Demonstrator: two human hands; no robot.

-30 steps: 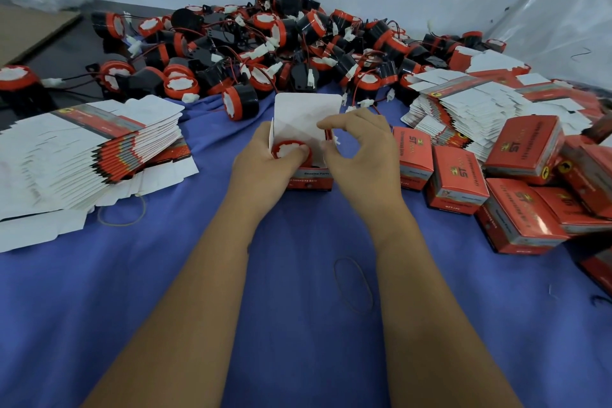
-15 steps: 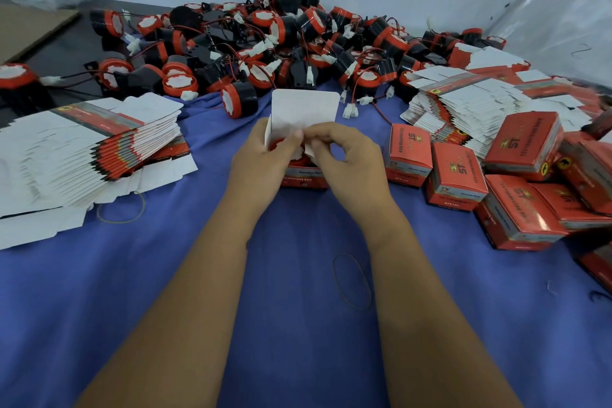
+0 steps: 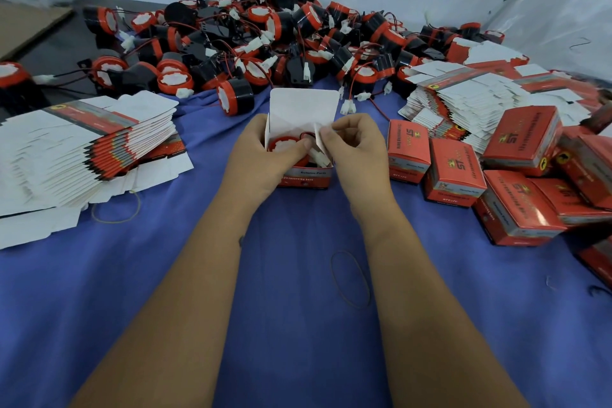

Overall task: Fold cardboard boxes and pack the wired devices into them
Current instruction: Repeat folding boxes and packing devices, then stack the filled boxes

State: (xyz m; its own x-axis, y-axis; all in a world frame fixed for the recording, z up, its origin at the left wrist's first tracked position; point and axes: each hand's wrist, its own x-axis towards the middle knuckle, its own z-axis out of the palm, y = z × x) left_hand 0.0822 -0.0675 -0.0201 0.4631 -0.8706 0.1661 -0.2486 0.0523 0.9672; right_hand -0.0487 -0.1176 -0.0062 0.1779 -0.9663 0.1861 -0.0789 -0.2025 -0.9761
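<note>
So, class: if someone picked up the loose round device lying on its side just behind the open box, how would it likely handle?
The black-and-red round device lies on its curved side, so a nudge would probably roll it on the blue cloth. Its moulded body looks rigid and unlikely to crush. On its neighbours, thin wires end in white connectors; its own lead would probably dangle and snag.

centre: open box (image 3: 303, 172) on the surface (image 3: 298, 325), a device (image 3: 286, 146) inside | behind: heap of devices (image 3: 265, 43) | left: stack of flat boxes (image 3: 82, 146) | right: folded boxes (image 3: 480, 169), another flat stack (image 3: 480, 93) behind them | near: rubber band (image 3: 351, 278) before the open box, another (image 3: 116, 209) by the left stack
</note>
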